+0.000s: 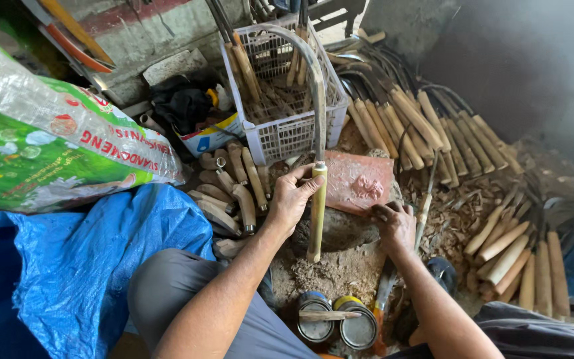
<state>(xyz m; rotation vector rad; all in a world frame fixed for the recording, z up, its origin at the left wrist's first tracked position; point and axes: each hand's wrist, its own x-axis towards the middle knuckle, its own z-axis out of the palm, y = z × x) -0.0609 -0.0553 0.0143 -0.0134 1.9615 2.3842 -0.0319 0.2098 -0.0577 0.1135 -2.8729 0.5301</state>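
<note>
Left hand (291, 199) is gripping the pale wooden handle (316, 213) of a sickle near its top, fingers wrapped around it, thumb pressing by the ferrule — handle standing upright with its butt on the dusty block (340, 233), curved blade (310, 80) arching up over the white plastic basket (287, 126). Right hand (395, 225) is resting on the block just beside, fingers curled; can't tell if they're pinching anything. Judgement: keeping the handle plumb and the butt seated matters — a tilt would let it skid.
</note>
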